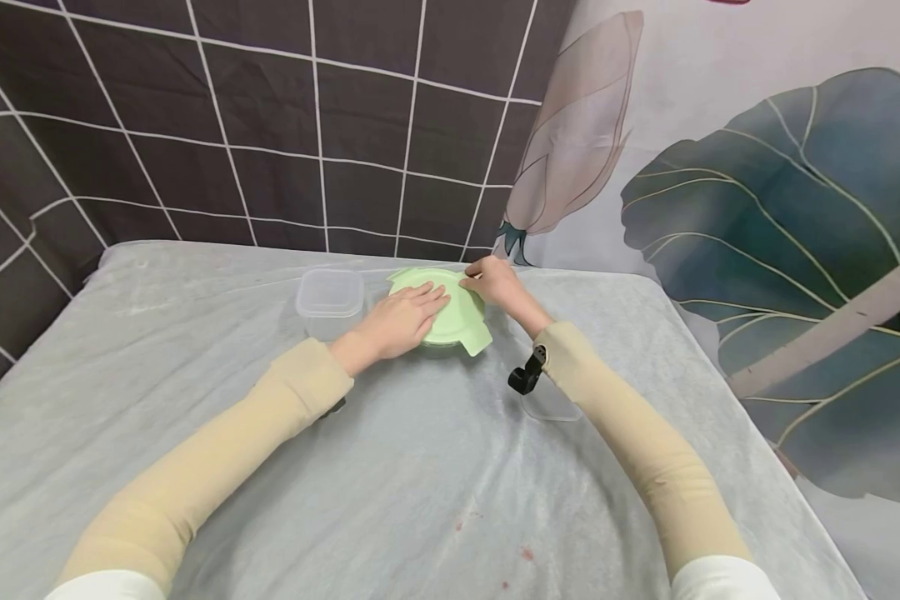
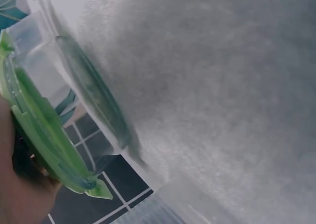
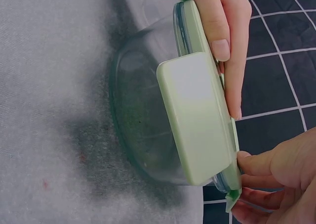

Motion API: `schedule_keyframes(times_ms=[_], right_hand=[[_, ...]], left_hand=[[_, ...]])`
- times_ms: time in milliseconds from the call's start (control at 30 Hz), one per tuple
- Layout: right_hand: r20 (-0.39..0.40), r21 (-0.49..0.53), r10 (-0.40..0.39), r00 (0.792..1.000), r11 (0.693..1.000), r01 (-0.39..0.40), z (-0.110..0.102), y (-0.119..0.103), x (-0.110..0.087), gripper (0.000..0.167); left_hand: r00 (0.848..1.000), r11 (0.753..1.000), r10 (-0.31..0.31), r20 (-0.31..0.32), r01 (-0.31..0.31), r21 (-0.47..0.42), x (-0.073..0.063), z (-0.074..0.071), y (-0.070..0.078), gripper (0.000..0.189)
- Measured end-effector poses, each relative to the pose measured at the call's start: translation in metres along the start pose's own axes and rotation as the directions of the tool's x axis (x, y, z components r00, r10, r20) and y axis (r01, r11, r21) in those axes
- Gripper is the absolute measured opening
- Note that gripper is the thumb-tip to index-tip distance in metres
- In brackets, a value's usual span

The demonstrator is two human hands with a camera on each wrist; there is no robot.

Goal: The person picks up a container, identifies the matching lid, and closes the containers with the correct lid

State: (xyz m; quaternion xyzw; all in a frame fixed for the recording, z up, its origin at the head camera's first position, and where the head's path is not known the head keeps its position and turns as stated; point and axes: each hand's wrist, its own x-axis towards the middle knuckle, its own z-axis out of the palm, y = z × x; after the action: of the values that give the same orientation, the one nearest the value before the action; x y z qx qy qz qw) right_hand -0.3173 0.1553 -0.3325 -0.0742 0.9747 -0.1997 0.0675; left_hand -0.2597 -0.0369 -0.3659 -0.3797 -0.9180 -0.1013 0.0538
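Note:
A round clear glass bowl (image 3: pixel 140 105) stands upright on the cloth, with a light green snap-on lid (image 1: pixel 461 312) over its rim. My left hand (image 1: pixel 405 321) lies flat across the lid's top, fingers straight. At the far right edge of the lid, my right hand (image 1: pixel 498 283) has its thumb on the rim and its fingers curled by a green side flap, pinching the edge. Another flap (image 3: pixel 195 117) sticks outward, unlatched, on the near side. From the left wrist view the lid (image 2: pixel 49 130) shows edge-on, and the palm's underside is partly hidden.
A clear rectangular plastic container (image 1: pixel 330 296) stands left of the bowl. Partly under my right wrist lies a clear plastic piece (image 1: pixel 555 406). The grey cloth (image 1: pixel 390 500) covers the table, whose back edge meets a dark checked curtain (image 1: pixel 270 125).

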Motion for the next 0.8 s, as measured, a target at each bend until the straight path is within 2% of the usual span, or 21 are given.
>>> schedule_keyframes(times_ms=[467, 667, 800], right_hand=[[0.026, 0.016, -0.022, 0.999, 1.0, 0.021, 0.001, 0.001, 0.001, 0.036], [0.011, 0.024, -0.057, 0.998, 0.998, 0.056, 0.006, 0.005, 0.0, 0.036], [0.006, 0.042, -0.053, 0.999, 0.998, 0.053, 0.007, 0.008, 0.0, 0.037]], left_hand=[[1.0, 0.998, -0.016, 0.006, 0.016, -0.058, -0.002, 0.008, -0.001, 0.046], [1.0, 0.999, -0.018, 0.02, 0.018, -0.04, -0.002, 0.008, -0.001, 0.046], [0.999, 0.999, -0.016, 0.032, 0.017, -0.034, -0.002, 0.008, 0.001, 0.046]])
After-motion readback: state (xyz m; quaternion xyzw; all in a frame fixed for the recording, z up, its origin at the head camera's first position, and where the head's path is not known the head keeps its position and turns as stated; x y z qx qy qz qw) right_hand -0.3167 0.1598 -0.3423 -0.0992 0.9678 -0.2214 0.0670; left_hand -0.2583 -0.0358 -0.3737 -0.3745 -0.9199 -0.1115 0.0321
